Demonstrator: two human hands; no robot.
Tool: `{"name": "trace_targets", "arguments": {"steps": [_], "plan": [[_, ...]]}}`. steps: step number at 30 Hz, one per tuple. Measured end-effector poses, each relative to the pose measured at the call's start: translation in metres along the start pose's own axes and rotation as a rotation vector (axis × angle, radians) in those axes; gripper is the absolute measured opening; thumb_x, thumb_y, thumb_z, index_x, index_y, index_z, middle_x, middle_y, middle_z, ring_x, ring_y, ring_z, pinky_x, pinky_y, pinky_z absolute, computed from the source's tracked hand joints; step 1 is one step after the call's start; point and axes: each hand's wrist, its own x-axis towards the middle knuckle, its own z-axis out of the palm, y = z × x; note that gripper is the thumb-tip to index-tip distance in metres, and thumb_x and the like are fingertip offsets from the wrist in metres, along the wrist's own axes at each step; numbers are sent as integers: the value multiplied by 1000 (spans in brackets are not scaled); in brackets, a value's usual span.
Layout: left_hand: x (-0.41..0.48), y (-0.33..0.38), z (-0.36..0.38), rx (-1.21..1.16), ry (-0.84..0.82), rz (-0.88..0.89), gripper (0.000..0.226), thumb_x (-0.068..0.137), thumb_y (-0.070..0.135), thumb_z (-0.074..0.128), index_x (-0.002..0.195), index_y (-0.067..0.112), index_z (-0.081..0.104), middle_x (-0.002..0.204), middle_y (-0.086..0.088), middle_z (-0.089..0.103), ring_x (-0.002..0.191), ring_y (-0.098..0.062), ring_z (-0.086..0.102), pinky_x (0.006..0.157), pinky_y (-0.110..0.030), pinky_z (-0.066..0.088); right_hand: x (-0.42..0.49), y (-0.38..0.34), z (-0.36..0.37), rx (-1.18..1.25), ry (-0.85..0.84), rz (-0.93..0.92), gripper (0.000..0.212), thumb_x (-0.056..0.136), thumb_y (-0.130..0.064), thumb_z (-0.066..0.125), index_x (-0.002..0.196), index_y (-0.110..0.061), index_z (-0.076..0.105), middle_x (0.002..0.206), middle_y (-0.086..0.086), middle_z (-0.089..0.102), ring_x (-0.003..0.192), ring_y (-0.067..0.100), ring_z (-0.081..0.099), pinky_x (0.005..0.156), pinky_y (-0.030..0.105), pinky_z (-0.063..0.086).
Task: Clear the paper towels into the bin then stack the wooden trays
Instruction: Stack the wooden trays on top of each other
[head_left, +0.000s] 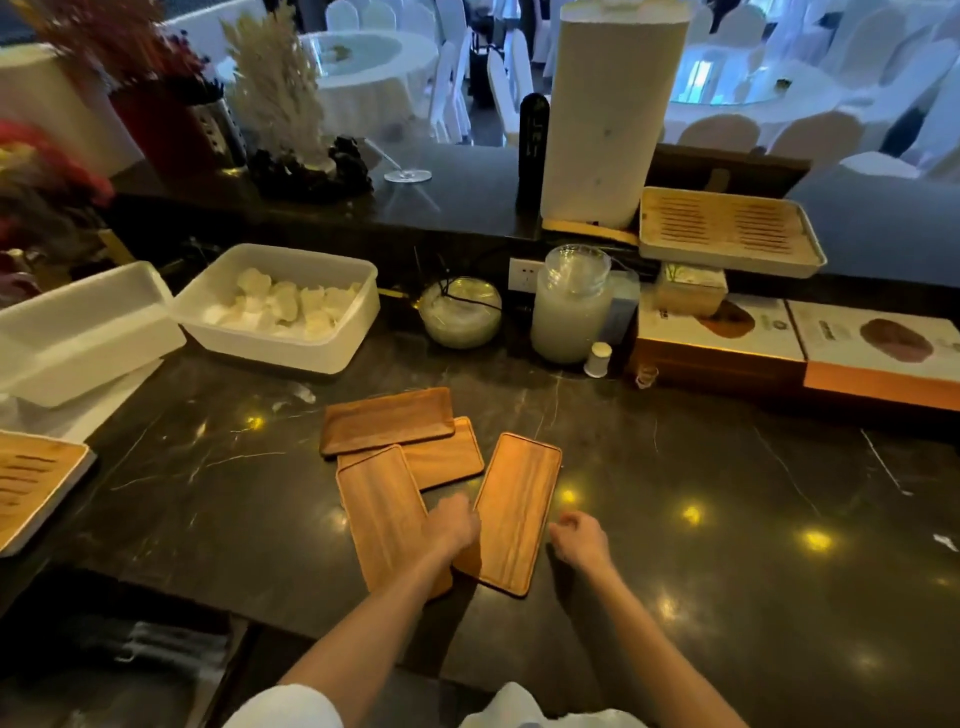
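Far left: slotted bamboo tray (31, 480) at the counter's edge, then 2 white plastic tubs. The empty tub (78, 332) sits beside the bin with crumpled paper towels (280, 306) in it. No loose towels are visible on the dark marble counter (727, 493), so the clearing step looks done, as a judgement.

Centre: 4 wooden trays, unstacked and fanned. The far tray (387, 420) lies crosswise and overlaps the second tray (441, 452); the near-left tray (382, 512) lies over that one's left end; the right tray (517, 512) stands apart, angled.

Left hand (452, 525) rests on the gap between the near-left and right trays, fingers curled down, touching both edges; whether it grips anything I cannot tell. Right hand (579, 535) sits just right of the right tray, loosely curled, holding nothing, near its long edge but apart.

Handling, judged: trays are thin, stiff, light wood with a low raised rim; smooth finish on polished stone means they will slide readily. Best hold is a pinch on both long edges, or slide one off the counter's lip to get fingers beneath. They should nest flat if aligned.

Right: tall paper roll (608, 114), glass jar (569, 306), 2 printed boxes (779, 338). Their lettering is too small to read.
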Motion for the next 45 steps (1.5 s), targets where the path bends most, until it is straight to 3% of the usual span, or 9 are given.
{"name": "trace_targets", "arguments": {"steps": [3,5,11,17,22,26,31,39,45], "plan": [[13,4,7,-3,-76,-74,33,95,23,47,122,6,58,130,-15,60,120,-32,57,98,-39,48,11,-2,9,109,-103,106,7,89,-5,60,88,-9,53,70,11,54,59,21,49,55,33,40],[17,6,9,-46,-103,-97,34,93,19,52,123,5,55,129,-15,58,120,-30,56,99,-38,47,15,-2,13,169,-139,136,17,90,0,57,79,-11,50,64,9,53,52,18,48,50,31,41],[7,13,12,-428,-148,-81,27,86,-11,41,103,11,44,88,-3,45,82,-16,43,75,-32,38,16,2,-6,231,-157,183,25,86,-4,66,100,-10,46,84,12,60,61,18,57,45,26,47],[-16,18,7,-698,-168,72,45,89,-16,40,124,11,45,104,-10,47,89,-15,48,70,-20,40,-5,17,-39,553,-279,200,38,84,1,69,118,-5,52,104,13,70,87,20,71,63,27,59],[-43,13,23,-1036,-103,-33,33,97,12,55,128,14,47,119,-12,62,105,-23,62,82,-34,55,-29,33,-34,804,-108,159,40,85,-1,69,119,-9,51,108,12,70,96,23,71,70,34,60],[-66,8,46,-1313,-196,-84,33,95,14,60,125,12,46,112,-6,63,99,-18,65,69,-30,61,-57,37,-17,985,-24,112,37,88,0,64,118,-13,47,115,12,64,102,23,66,68,31,61],[-92,-3,53,-1131,-135,-17,34,98,10,52,132,7,52,125,-12,65,115,-25,62,101,-48,51,-103,62,-1,1098,-65,74,42,85,1,67,122,-11,51,120,14,65,105,26,68,75,37,60],[-117,-43,49,-956,-166,141,26,98,2,49,124,4,54,117,-13,63,108,-23,61,92,-33,49,-145,128,-52,1044,160,44,41,93,-13,59,133,-15,50,123,13,64,105,24,67,72,34,61],[-135,-51,55,-856,-122,149,41,98,11,52,138,5,45,131,-14,59,121,-28,58,103,-42,49,-159,150,-62,766,129,8,36,97,-12,53,132,-11,56,119,11,69,108,25,68,95,47,53]]}}
